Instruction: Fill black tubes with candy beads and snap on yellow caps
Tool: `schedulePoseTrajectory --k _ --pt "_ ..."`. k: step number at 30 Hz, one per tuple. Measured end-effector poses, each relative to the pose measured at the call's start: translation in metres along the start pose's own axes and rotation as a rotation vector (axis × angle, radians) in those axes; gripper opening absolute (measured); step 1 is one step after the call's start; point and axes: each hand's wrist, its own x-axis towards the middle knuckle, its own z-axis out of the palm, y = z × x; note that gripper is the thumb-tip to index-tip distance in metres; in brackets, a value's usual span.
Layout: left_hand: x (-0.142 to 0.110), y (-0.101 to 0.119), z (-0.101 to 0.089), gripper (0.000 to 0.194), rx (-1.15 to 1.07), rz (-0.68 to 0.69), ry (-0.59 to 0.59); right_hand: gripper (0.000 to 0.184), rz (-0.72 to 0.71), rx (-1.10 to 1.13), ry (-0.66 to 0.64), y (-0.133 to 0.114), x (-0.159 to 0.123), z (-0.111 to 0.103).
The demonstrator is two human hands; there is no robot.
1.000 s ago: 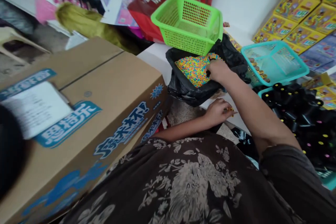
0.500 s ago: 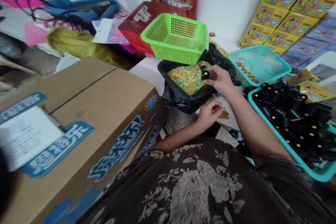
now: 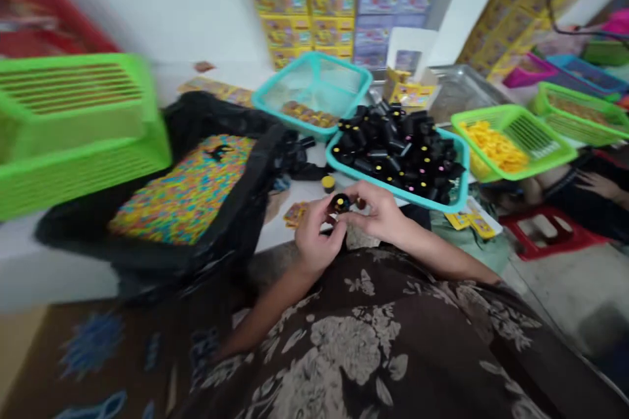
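Note:
My left hand (image 3: 317, 237) is closed round a small black cylindrical container (image 3: 340, 201) with a yellow dot on its end. The curled fingers and thumb of my right hand (image 3: 379, 213) meet the same container from the right; whether a wrapper or other small piece is also between them I cannot make out. Both hands are in front of my chest, at the table's front edge. Small printed yellow stickers (image 3: 295, 215) lie just left of my left hand. A short black piece with a yellow top (image 3: 327, 183) stands behind the hands.
A black-lined bin (image 3: 196, 255) of coloured candy beads is at left, beside a green basket (image 3: 83, 170). A turquoise basket (image 3: 462, 193) heaped with black containers stands behind my right hand. Another turquoise basket (image 3: 314, 69) holds brownish pieces. A person's hand (image 3: 599, 184) shows far right.
The view has turned right. My right hand has moved from over the candy beads to meet my left, and the black container is now between both hands.

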Motion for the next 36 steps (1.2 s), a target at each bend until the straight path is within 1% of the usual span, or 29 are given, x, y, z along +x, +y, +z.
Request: schedulePoseTrajectory --k 3,6,7,9,11,13,15,16,17,18,19,20,21,22,23,24,25,26,27,28,29,31,34,36 --pt "0.002 0.008 0.022 0.044 -0.115 0.07 -0.058 0.021 -0.016 -0.087 -0.015 -0.004 -0.024 -0.032" --pt "0.006 0.02 0.038 0.046 -0.12 0.171 -0.109 0.021 -0.022 -0.114 -0.019 -0.009 -0.041 -0.057" --pt "0.007 0.023 0.042 0.045 -0.111 0.195 -0.122 0.02 -0.024 -0.118 -0.007 -0.008 -0.045 -0.062" --pt "0.007 0.024 0.048 0.041 -0.103 0.205 -0.156 0.019 -0.024 -0.116 0.032 -0.004 -0.052 -0.064" --pt "0.005 0.024 0.052 0.037 -0.099 0.17 -0.206 0.02 -0.002 -0.105 0.056 -0.002 -0.058 -0.061" --pt "0.002 0.023 0.053 0.033 -0.093 0.124 -0.262 0.021 0.031 -0.098 0.04 -0.004 -0.064 -0.06" --pt "0.0 0.023 0.054 0.03 -0.107 0.09 -0.306 0.021 0.057 -0.146 0.037 -0.005 -0.068 -0.071" --pt "-0.001 0.023 0.054 0.029 -0.125 0.086 -0.315 0.019 0.072 -0.205 0.085 -0.002 -0.067 -0.084" --pt "-0.001 0.023 0.053 0.028 -0.142 0.09 -0.315 0.016 0.098 -0.291 0.177 0.004 -0.065 -0.102" --pt "-0.002 0.024 0.053 0.027 -0.157 0.096 -0.309 0.012 0.146 -0.402 0.315 0.013 -0.061 -0.125" --pt "-0.002 0.024 0.053 0.027 -0.167 0.106 -0.303 0.008 0.2 -0.518 0.498 0.024 -0.056 -0.151" --pt "-0.003 0.024 0.052 0.027 -0.175 0.114 -0.296 0.004 0.3 -0.635 0.663 0.038 -0.049 -0.18" --pt "-0.005 0.024 0.052 0.026 -0.182 0.119 -0.299 0.002 0.46 -0.747 0.749 0.052 -0.043 -0.21" --pt "-0.006 0.023 0.052 0.026 -0.189 0.118 -0.311 0.002 0.657 -0.838 0.764 0.065 -0.037 -0.238" --pt "-0.009 0.023 0.051 0.028 -0.196 0.109 -0.331 0.004 0.831 -0.906 0.695 0.076 -0.032 -0.263" --pt "-0.011 0.022 0.051 0.03 -0.2 0.093 -0.352 0.006 0.974 -0.983 0.606 0.086 -0.028 -0.283" --pt "-0.012 0.022 0.05 0.035 -0.196 0.069 -0.37 0.008 1.079 -1.035 0.487 0.094 -0.025 -0.297" --pt "-0.014 0.021 0.049 0.04 -0.185 0.043 -0.384 0.01 1.148 -1.068 0.371 0.101 -0.023 -0.307" --pt "-0.015 0.02 0.048 0.044 -0.169 0.02 -0.394 0.01 1.188 -1.084 0.277 0.106 -0.021 -0.311" --pt "-0.015 0.02 0.048 0.046 -0.152 0.004 -0.401 0.01 1.207 -1.085 0.208 0.112 -0.02 -0.312" --pt "-0.014 0.019 0.047 0.044 -0.134 -0.005 -0.41 0.01 1.215 -1.077 0.167 0.117 -0.02 -0.311" --pt "-0.012 0.019 0.045 0.035 -0.113 -0.003 -0.435 0.012 1.214 -1.048 0.175 0.126 -0.02 -0.307" --pt "-0.008 0.02 0.043 0.027 -0.13 0.016 -0.477 0.011 1.203 -0.989 0.264 0.136 -0.022 -0.307" --pt "-0.008 0.02 0.043 0.026 -0.161 0.02 -0.496 0.015 1.197 -0.958 0.324 0.138 -0.026 -0.31"
